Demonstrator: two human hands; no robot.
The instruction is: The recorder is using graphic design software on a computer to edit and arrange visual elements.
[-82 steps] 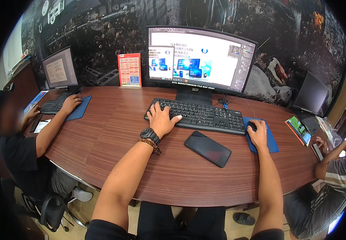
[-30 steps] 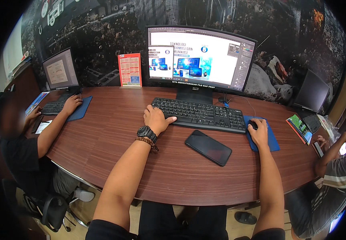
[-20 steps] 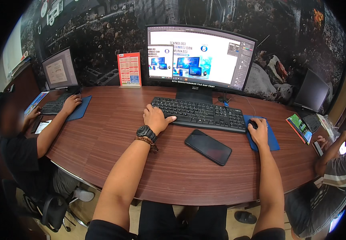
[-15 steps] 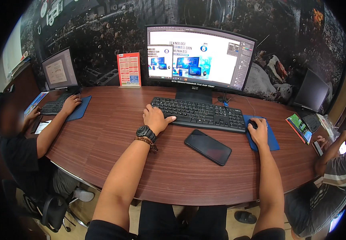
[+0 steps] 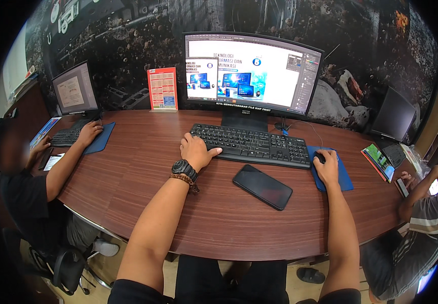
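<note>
My left hand [image 5: 197, 152] lies over the left end of a black keyboard [image 5: 259, 147], fingers spread and thumb along its front edge. A black watch [image 5: 184, 169] and a beaded bracelet [image 5: 182, 178] circle that wrist. At the keyboard's right, my right hand [image 5: 327, 169] is wrapped over a black mouse [image 5: 320, 157] on a blue mouse pad [image 5: 344, 175]. Behind the keyboard stands a wide monitor [image 5: 280, 71] showing a layout program with blue device pictures. Between my forearms a black smartphone [image 5: 263, 187] lies face up, its screen dark.
A red desk calendar [image 5: 163, 88] stands left of the monitor on the brown wooden desk [image 5: 128, 172]. At the left a co-worker [image 5: 31, 187] uses another keyboard [image 5: 68, 137] and monitor [image 5: 74, 93]. Another person [image 5: 426, 218] sits at the right, near a dark monitor [image 5: 393, 114] and colourful booklets [image 5: 378, 161].
Both my hands stay in the same places on the keyboard and mouse. The whole view has shifted very slightly.
</note>
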